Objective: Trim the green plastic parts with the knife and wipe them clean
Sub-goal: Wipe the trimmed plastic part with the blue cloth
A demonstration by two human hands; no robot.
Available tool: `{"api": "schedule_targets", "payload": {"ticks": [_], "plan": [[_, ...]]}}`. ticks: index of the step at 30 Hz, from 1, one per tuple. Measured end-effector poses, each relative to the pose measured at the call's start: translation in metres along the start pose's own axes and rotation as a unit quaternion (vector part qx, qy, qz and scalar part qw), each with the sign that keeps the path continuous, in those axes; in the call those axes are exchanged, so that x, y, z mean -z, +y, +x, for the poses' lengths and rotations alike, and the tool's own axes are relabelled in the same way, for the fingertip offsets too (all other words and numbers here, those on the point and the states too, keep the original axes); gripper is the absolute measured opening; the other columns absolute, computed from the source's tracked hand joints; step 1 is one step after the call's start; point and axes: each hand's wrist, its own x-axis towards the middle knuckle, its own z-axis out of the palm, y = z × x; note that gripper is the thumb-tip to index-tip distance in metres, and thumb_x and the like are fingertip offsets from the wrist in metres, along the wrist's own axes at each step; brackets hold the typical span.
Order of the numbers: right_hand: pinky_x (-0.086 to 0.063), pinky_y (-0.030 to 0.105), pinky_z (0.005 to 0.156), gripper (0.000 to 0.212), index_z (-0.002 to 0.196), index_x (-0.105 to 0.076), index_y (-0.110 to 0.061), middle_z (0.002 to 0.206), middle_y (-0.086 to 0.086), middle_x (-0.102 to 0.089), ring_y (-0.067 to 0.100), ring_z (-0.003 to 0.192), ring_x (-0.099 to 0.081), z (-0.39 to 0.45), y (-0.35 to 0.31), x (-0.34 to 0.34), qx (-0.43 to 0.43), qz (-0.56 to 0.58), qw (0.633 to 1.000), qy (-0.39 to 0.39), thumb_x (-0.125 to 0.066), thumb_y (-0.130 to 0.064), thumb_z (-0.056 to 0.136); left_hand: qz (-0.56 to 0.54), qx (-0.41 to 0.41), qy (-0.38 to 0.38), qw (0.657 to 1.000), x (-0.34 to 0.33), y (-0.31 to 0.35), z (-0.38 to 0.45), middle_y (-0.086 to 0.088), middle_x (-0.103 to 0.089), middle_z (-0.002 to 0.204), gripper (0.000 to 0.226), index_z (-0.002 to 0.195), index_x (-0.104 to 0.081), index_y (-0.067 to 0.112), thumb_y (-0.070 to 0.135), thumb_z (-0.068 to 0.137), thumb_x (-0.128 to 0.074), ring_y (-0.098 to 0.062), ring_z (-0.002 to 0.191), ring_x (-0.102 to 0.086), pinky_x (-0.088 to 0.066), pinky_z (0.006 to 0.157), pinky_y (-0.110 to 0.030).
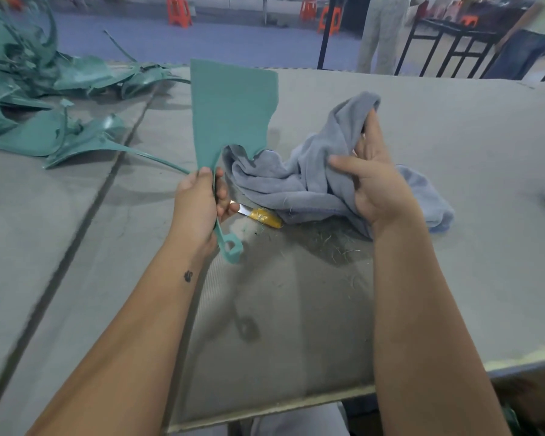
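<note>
Where the cloth [312, 180] bunches, it half-covers the knife [260, 215].

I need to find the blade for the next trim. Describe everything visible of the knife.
The knife lies flat on the grey table, just right of the left hand. Only a short silvery stretch of blade and part of a yellow handle show; the blade end is behind the left hand's fingers and the handle's far end runs under the grey-blue cloth. No hand grips it.

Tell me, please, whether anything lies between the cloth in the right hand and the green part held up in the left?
Nothing visible does: the right hand grips the grey cloth right beside the green part in the left hand.
</note>
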Motion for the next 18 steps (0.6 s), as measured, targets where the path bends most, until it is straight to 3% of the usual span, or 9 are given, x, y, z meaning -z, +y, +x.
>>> {"api": "schedule_targets", "payload": {"ticks": [2, 4, 5, 7, 8, 10, 13, 15, 18], "plan": [[-0.035, 0.043, 0.113, 0.086, 0.154, -0.013, -0.025, 0.155, 0.005, -0.032, 0.022, 0.136, -0.042, 0.002, -0.006, -0.004, 0.01, 0.009, 1.0, 0.014, -0.044, 0.019, 0.087, 0.011, -0.002, -0.002, 1.0, -0.001, 0.0, -0.002, 0.006, -0.04, 0.048, 0.032, 0.081, -0.051, 0.014, 0.018, 0.106, -0.032, -0.007, 0.037, -0.027, -0.042, 0.047, -0.022], [-0.041, 0.041, 0.107, 0.078, 0.148, -0.031, -0.024, 0.14, 0.01, -0.051, 0.027, 0.116, -0.058, 0.003, -0.012, -0.007, -0.005, 0.132, 0.989, 0.064, -0.041, 0.018, 0.083, 0.008, 0.005, -0.001, 1.0, -0.001, 0.0, -0.004, 0.006, -0.04, 0.049, 0.032, 0.081, -0.051, 0.014, 0.019, 0.106, -0.033, -0.007, 0.038, -0.027, -0.042, 0.047, -0.022], [-0.043, 0.039, 0.102, 0.072, 0.139, -0.044, -0.019, 0.124, 0.012, -0.059, 0.027, 0.102, -0.061, 0.003, -0.015, -0.01, -0.031, 0.232, 0.968, 0.088, -0.044, 0.015, 0.075, 0.003, 0.01, 0.0, 1.0, -0.001, 0.0, -0.004, 0.005, -0.04, 0.049, 0.031, 0.081, -0.051, 0.014, 0.019, 0.106, -0.033, -0.007, 0.038, -0.027, -0.042, 0.046, -0.022], [-0.046, 0.031, 0.089, 0.045, 0.103, -0.063, -0.004, 0.09, 0.011, -0.061, 0.025, 0.082, -0.058, 0.002, -0.015, -0.015, -0.049, 0.369, 0.922, 0.104, -0.056, 0.002, 0.058, -0.011, 0.014, -0.002, 1.0, -0.003, -0.001, -0.007, 0.005, -0.039, 0.049, 0.03, 0.082, -0.05, 0.014, 0.019, 0.106, -0.032, -0.007, 0.038, -0.026, -0.04, 0.045, -0.022], [-0.045, 0.029, 0.083, 0.028, 0.086, -0.063, -0.004, 0.082, 0.009, -0.058, 0.023, 0.078, -0.057, 0.001, -0.012, -0.021, -0.045, 0.392, 0.913, 0.106, -0.057, -0.008, 0.058, -0.014, 0.013, -0.005, 1.0, -0.005, -0.002, -0.008, 0.005, -0.037, 0.047, 0.03, 0.082, -0.049, 0.014, 0.018, 0.106, -0.031, -0.007, 0.037, -0.026, -0.038, 0.043, -0.021], [-0.043, 0.028, 0.078, 0.014, 0.074, -0.057, -0.01, 0.077, 0.005, -0.054, 0.022, 0.075, -0.056, -0.003, 0.001, -0.032, -0.031, 0.426, 0.894, 0.135, -0.051, -0.022, 0.068, 0.004, 0.01, -0.015, 1.0, -0.006, -0.004, -0.011, 0.005, -0.035, 0.044, 0.031, 0.083, -0.049, 0.013, 0.018, 0.107, -0.03, -0.007, 0.035, -0.027, -0.037, 0.042, -0.02], [-0.045, 0.021, 0.065, 0.029, 0.052, -0.052, -0.018, 0.057, -0.002, -0.05, 0.016, 0.06, -0.056, -0.005, 0.017, -0.044, -0.047, 0.422, 0.893, 0.149, -0.043, -0.028, 0.078, 0.076, 0.004, -0.039, 0.996, -0.004, -0.007, -0.012, 0.006, -0.033, 0.041, 0.033, 0.086, -0.054, 0.012, 0.018, 0.107, -0.03, -0.006, 0.033, -0.027, -0.035, 0.038, -0.018], [-0.051, 0.02, 0.06, 0.045, 0.051, -0.06, -0.014, 0.055, 0.001, -0.057, 0.016, 0.057, -0.061, -0.002, 0.018, -0.044, -0.079, 0.419, 0.898, 0.106, -0.039, -0.024, 0.089, 0.101, 0.015, -0.065, 0.993, 0.0, -0.007, -0.012, 0.004, -0.031, 0.041, 0.032, 0.086, -0.054, 0.015, 0.017, 0.107, -0.031, -0.006, 0.033, -0.026, -0.033, 0.038, -0.018], [-0.045, 0.024, 0.072, 0.026, 0.077, -0.068, -0.01, 0.081, 0.017, -0.058, 0.024, 0.075, -0.06, 0.001, 0.009, -0.053, -0.196, 0.341, 0.919, 0.032, -0.048, -0.022, 0.089, 0.109, 0.026, -0.097, 0.989, 0.008, -0.005, -0.011, 0.0, -0.034, 0.048, 0.03, 0.081, -0.054, 0.019, 0.02, 0.106, -0.037, -0.008, 0.034, -0.026, -0.036, 0.04, -0.02]]}}
